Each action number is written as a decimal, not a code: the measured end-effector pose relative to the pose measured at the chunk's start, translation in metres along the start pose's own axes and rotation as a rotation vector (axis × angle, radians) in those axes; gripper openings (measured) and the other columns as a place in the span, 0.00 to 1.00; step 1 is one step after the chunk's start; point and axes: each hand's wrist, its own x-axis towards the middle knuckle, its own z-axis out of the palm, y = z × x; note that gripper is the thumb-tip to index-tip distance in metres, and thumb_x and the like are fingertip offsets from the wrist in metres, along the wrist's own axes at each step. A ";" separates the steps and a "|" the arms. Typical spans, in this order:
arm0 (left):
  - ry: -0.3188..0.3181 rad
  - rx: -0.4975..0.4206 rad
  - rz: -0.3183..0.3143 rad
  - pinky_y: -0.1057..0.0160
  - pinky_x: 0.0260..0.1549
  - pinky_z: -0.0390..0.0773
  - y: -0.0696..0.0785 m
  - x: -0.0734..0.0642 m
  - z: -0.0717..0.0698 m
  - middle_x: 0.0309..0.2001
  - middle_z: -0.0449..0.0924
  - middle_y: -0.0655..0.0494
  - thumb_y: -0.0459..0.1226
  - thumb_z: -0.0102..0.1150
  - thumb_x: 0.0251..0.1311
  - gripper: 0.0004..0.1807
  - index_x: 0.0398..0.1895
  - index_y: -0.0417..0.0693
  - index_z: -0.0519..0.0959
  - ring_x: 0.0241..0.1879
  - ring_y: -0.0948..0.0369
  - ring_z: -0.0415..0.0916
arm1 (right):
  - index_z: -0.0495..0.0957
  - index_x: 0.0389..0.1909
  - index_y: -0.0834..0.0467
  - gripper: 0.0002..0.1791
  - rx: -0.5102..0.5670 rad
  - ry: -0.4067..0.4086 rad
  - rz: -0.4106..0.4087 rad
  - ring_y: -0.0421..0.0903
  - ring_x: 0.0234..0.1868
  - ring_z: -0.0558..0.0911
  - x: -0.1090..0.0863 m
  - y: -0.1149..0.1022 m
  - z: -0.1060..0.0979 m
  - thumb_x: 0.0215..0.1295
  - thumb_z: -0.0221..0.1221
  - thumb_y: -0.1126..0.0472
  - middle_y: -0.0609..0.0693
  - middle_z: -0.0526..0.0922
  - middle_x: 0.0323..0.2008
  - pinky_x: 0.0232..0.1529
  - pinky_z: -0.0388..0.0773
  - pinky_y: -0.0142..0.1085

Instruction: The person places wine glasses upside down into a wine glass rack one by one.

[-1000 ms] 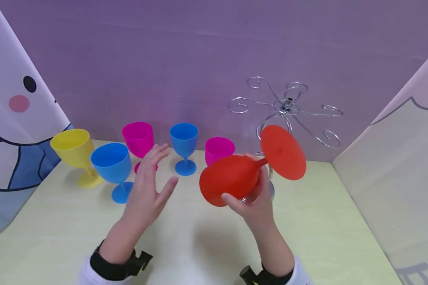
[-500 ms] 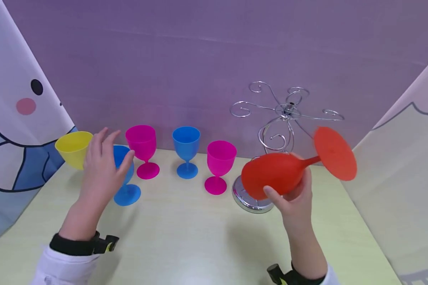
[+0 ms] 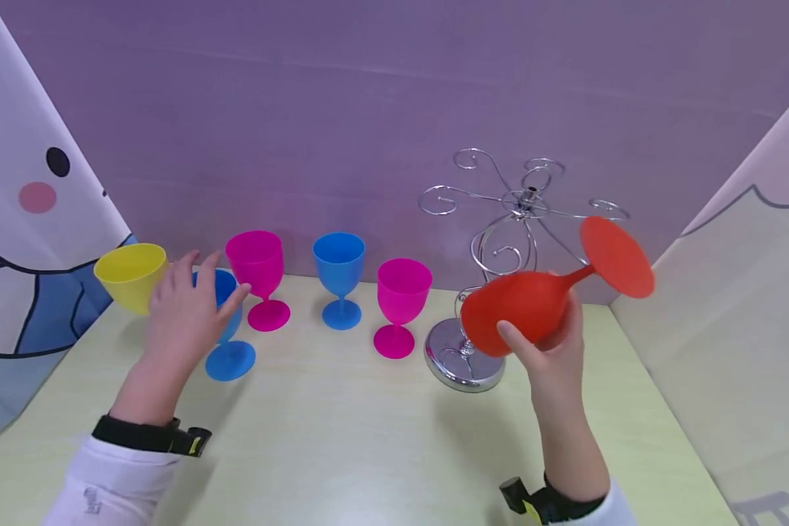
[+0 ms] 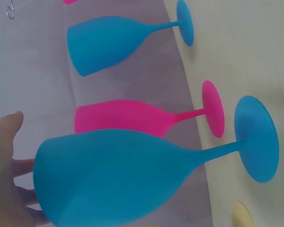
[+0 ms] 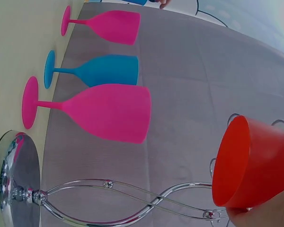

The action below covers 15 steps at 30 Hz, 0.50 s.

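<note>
We log the right grip (image 3: pixel 552 358) curled round the red goblet (image 3: pixel 516 307), tilted above the desk (image 3: pixel 342 431); only the right-wrist view shows its mouth (image 5: pixel 232 161). Left grip (image 3: pixel 185 314), fingers loosely spread, is by a blue goblet (image 4: pixel 118 177), its whole stem (image 4: pixel 220 152) clear in left-wrist view. Sleeve (image 3: pixel 115 475) mark: illegible.

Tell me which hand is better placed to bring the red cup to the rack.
Probably the right hand: it holds the red cup near the rack. The left hand is by the front blue cup, on the other side of the table.
</note>
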 end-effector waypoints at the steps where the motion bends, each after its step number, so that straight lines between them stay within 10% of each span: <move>1: -0.004 0.004 0.004 0.31 0.57 0.51 -0.001 0.001 0.001 0.66 0.45 0.31 0.58 0.43 0.61 0.42 0.69 0.42 0.46 0.64 0.35 0.41 | 0.56 0.64 0.46 0.43 -0.030 -0.003 0.031 0.50 0.59 0.65 0.001 0.000 0.000 0.47 0.67 0.64 0.48 0.65 0.59 0.46 0.77 0.36; 15: -0.049 0.017 0.031 0.30 0.56 0.50 -0.005 0.007 0.006 0.64 0.46 0.29 0.56 0.45 0.62 0.39 0.68 0.43 0.49 0.64 0.34 0.41 | 0.49 0.67 0.46 0.46 -0.223 -0.165 0.197 0.49 0.60 0.63 0.027 0.003 0.006 0.51 0.66 0.53 0.49 0.62 0.62 0.50 0.74 0.50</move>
